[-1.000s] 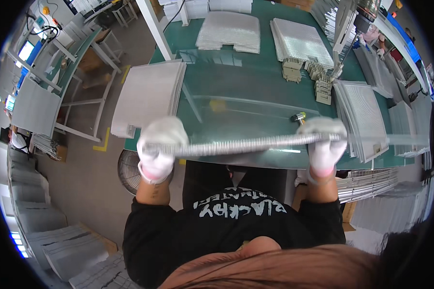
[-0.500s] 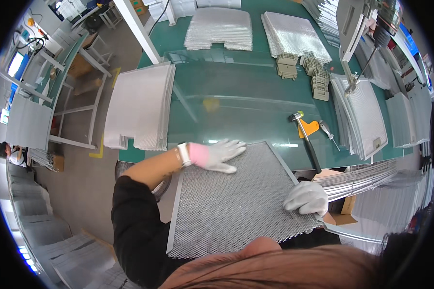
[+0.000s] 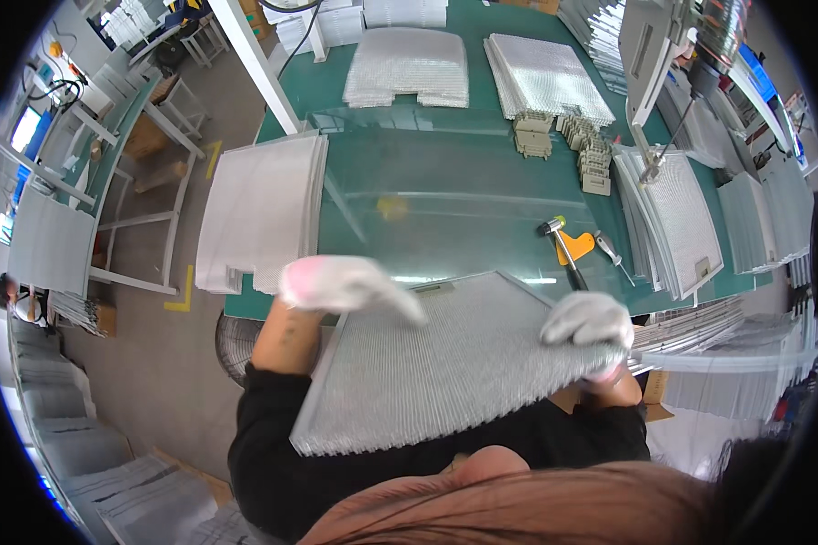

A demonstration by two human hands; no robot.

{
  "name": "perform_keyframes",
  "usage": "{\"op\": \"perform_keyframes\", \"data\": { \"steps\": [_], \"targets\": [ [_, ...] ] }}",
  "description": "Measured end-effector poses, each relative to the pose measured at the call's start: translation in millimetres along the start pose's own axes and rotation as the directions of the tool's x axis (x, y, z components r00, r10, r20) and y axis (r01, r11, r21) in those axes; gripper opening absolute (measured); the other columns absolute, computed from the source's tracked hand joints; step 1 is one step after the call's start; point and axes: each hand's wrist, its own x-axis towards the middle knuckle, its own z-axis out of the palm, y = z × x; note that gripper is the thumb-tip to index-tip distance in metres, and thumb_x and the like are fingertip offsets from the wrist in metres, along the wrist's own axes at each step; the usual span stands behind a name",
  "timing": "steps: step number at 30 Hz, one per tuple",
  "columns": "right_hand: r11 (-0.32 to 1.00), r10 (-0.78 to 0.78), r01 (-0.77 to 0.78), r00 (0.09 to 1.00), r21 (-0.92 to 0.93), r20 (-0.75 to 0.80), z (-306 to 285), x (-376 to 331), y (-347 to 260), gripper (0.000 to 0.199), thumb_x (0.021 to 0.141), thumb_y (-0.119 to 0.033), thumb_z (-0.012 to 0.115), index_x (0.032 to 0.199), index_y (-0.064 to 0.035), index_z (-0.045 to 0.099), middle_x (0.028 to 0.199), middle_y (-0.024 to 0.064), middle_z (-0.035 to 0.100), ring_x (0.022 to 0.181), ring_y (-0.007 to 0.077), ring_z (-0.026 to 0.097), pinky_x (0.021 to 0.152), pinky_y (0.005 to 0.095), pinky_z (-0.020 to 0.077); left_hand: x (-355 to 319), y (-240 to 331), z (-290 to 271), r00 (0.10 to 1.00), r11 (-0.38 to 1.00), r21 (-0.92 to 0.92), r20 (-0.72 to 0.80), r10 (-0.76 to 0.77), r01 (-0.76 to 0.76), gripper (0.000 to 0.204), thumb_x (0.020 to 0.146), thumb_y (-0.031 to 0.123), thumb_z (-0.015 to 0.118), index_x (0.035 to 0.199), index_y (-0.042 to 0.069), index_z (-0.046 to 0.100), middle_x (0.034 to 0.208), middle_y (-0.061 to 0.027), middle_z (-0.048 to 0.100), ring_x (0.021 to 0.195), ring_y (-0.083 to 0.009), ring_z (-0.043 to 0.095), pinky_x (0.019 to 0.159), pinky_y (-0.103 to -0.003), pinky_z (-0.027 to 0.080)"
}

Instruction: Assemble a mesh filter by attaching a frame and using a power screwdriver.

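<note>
A grey mesh filter panel point(image 3: 427, 372) with thin metal edging slants across my lap, its far corner near the table's front edge. A small beige clip plate point(image 3: 436, 291) shows at its far edge. My right hand point(image 3: 586, 320), in a white glove, is closed over the panel's right edge, fingers curled on top and the wrist below. Over the panel's far left corner is my left hand point(image 3: 345, 286) in a white and pink glove, blurred by motion, its fingers stretched rightward. Whether it touches the mesh I cannot tell. A long thin metal strip point(image 3: 718, 361) extends rightward from beside my right hand.
On the green table point(image 3: 463, 227) lie a hammer point(image 3: 563, 250), an orange scraper point(image 3: 577, 247), a screwdriver point(image 3: 614, 257) and beige clip plates point(image 3: 594, 168). Stacks of white mesh panels point(image 3: 259, 209) stand around. A hanging power driver point(image 3: 711, 68) is at right; a round fan point(image 3: 234, 347) stands below left.
My left hand has lifted from lying flat on the mesh and moved left. The panel has tilted, its near edge rising. My right hand has moved up with its edge.
</note>
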Motion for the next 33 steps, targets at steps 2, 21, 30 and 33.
{"op": "perform_keyframes", "data": {
  "steps": [2,21,30,33],
  "targets": [
    [0.996,-0.029,0.023,0.997,-0.089,-0.070,-3,22,16,0.030,0.091,-0.033,0.067,0.086,-0.0053,0.056,0.076,0.0142,0.069,0.067,0.0286,0.068,0.062,0.0394,0.0549,-21,31,10,0.860,0.860,-0.027,-0.015,0.509,-0.510,0.091,0.085,0.069,0.056,0.123,-0.014,0.058,0.119,-0.0350,0.059,0.114,-0.0477,0.058,0.095,-0.056,0.047],
    [0.993,-0.087,0.077,0.989,-0.090,-0.119,3,-9,29,0.025,0.092,-0.030,0.065,0.088,-0.0070,0.058,0.079,0.0137,0.070,0.069,0.0270,0.070,0.060,0.0364,0.0562,-16,50,91,0.835,0.755,0.622,-0.289,0.468,-0.208,0.028,0.079,0.021,0.059,0.097,0.003,0.069,0.088,-0.0128,0.069,0.078,-0.0271,0.068,0.070,-0.038,0.052],
    [0.994,-0.040,0.052,0.992,-0.096,0.123,3,-57,17,0.018,0.086,-0.021,0.061,0.088,-0.0070,0.051,0.090,0.0166,0.071,0.078,0.0337,0.070,0.067,0.0425,0.0546,-45,-21,78,0.873,0.472,0.737,-0.449,-0.193,0.483,0.051,0.079,0.020,0.064,0.127,0.008,0.056,0.130,-0.0137,0.055,0.121,-0.0336,0.052,0.100,-0.046,0.044],
    [0.998,-0.058,0.060,0.996,-0.035,0.065,3,-59,24,0.020,0.086,-0.022,0.064,0.091,-0.0074,0.052,0.090,0.0163,0.070,0.077,0.0327,0.070,0.066,0.0424,0.0546,-44,-37,52,0.877,0.416,0.772,-0.433,-0.209,0.480,0.050,0.076,0.018,0.068,0.125,0.009,0.058,0.124,-0.0143,0.057,0.112,-0.0328,0.054,0.094,-0.043,0.046]
  ]
}}
